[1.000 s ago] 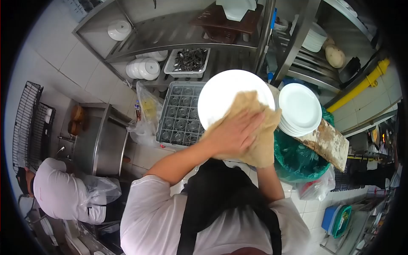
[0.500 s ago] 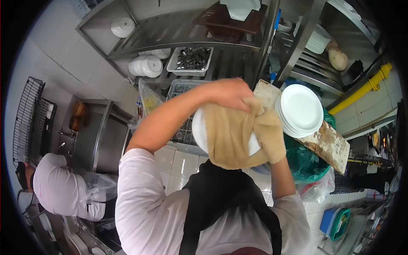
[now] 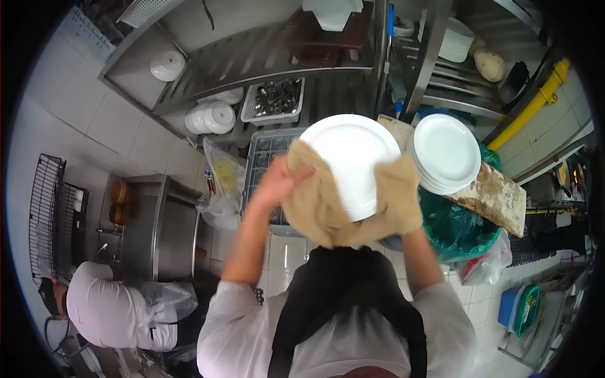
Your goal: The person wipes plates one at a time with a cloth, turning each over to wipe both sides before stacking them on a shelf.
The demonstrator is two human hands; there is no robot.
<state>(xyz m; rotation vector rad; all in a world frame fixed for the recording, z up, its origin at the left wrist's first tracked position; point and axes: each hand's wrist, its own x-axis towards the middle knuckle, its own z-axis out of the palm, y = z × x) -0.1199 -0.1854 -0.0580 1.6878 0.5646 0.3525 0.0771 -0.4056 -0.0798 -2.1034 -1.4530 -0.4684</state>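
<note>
A white plate (image 3: pixel 353 157) is held up in front of me, its face showing. A tan cloth (image 3: pixel 324 208) hangs across its near side and wraps both its side edges. My left hand (image 3: pixel 280 181) is closed on the cloth at the plate's left edge. At the right edge, my right hand (image 3: pixel 413 238) grips the plate through the cloth, which covers its fingers. Just right of it, a stack of white plates (image 3: pixel 446 151) rests on a worn board (image 3: pixel 498 205).
Behind the plate stands a grey glass rack (image 3: pixel 258 157). A white basket of cutlery (image 3: pixel 274 101) and several bowls (image 3: pixel 211 118) sit on the steel shelf. Below the board is a green bag-lined bin (image 3: pixel 457 230). Another person (image 3: pixel 113 305) bends near the sink (image 3: pixel 173 230) at left.
My left hand has moved left and down from the plate's top with the cloth, uncovering most of the plate's face. The plate has shifted slightly up. The view has turned a little.
</note>
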